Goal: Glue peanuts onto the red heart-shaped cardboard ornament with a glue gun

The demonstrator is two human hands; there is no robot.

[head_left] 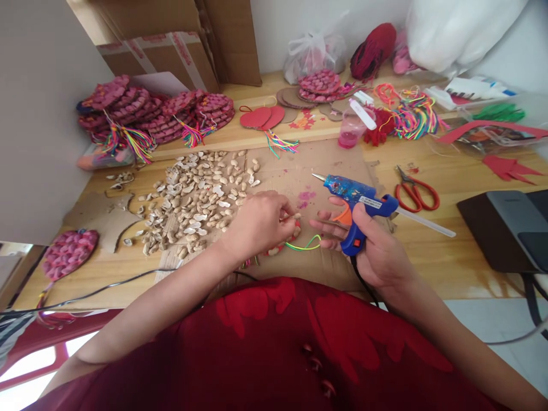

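Note:
My right hand (381, 251) holds a blue hot glue gun (353, 191) by its handle, thumb over it and some fingers loose off the orange trigger (343, 214). The metal nozzle points up and left, and a clear glue stick (428, 222) juts from the back. My left hand (263, 222) is closed in a pinch, with a peanut shell (297, 216) at its fingertips. Beneath that hand lies a small red piece (296, 231) with peanut shells on it, mostly hidden. From it a green and yellow cord loop (314, 242) reaches toward the right hand.
Many peanut shells (192, 194) spread over cardboard (334, 165) on the left. Red-handled scissors (415, 191) lie right of the glue gun. Behind are pink tasselled pieces (149, 111), red cardboard shapes (261, 117), a pink-stained cup (349, 134) and coloured cords (417, 114). A black cable (115, 282) crosses the left.

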